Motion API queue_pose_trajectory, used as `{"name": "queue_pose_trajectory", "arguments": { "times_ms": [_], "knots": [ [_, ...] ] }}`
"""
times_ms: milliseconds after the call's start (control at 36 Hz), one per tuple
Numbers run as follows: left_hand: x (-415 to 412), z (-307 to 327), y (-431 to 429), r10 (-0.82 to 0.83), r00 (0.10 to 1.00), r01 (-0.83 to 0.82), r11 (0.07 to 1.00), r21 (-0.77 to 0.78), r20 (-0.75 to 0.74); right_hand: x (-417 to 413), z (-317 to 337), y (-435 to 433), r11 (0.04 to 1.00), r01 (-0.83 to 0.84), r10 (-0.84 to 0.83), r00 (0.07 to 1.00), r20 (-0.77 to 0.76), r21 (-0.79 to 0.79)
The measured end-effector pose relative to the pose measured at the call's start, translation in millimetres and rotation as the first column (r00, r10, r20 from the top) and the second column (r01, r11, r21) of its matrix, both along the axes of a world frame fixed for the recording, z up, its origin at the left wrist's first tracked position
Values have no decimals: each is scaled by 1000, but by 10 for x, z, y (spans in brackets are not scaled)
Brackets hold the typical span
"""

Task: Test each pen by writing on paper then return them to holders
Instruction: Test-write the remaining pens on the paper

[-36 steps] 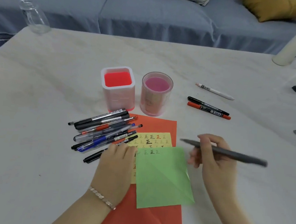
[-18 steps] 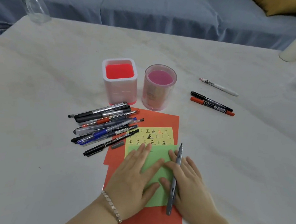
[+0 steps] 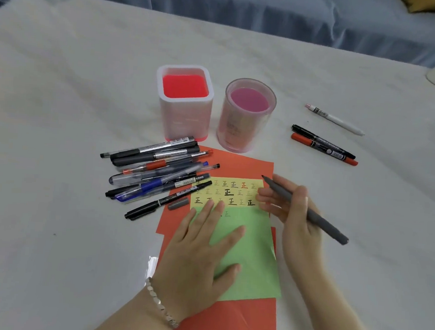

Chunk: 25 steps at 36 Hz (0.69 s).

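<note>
Two hands are at the paper stack. We find the left hand laid flat, fingers straight, pressing on the green sheet. The right hand grips a grey pen, with its tip at the upper right corner of the yellow sheet; whether it touches, we cannot tell. The square holder and round holder stand just behind the orange sheet. A pile of pens lies to the left.

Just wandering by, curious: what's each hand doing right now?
Left hand: open, flat on the green paper.
Right hand: gripping the grey pen.
</note>
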<state>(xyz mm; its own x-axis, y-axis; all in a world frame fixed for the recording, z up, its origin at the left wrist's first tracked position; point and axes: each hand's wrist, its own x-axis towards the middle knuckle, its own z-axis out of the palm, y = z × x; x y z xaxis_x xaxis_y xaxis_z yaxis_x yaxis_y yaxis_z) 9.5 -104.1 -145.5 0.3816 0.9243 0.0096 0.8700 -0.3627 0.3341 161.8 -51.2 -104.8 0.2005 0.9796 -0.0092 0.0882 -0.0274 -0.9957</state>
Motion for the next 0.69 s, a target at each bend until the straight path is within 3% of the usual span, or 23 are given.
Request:
{"name": "queue_pose_trajectory", "arguments": {
  "times_ms": [139, 389, 694],
  "knots": [
    [4, -1, 6, 16, 1000, -16, 1000, -12, -9, -114, -54, 72, 999, 26, -25, 999, 32, -43],
    [10, 2, -1, 32, 999, -32, 999, -19, -2, -201, -269, 105, 979, 205, -205, 960, 192, 20],
    [12, -15, 0, 43, 997, -45, 999, 19, 56, -264, -320, 68, 983, 172, -183, 939, 290, 64]
  ]
}}
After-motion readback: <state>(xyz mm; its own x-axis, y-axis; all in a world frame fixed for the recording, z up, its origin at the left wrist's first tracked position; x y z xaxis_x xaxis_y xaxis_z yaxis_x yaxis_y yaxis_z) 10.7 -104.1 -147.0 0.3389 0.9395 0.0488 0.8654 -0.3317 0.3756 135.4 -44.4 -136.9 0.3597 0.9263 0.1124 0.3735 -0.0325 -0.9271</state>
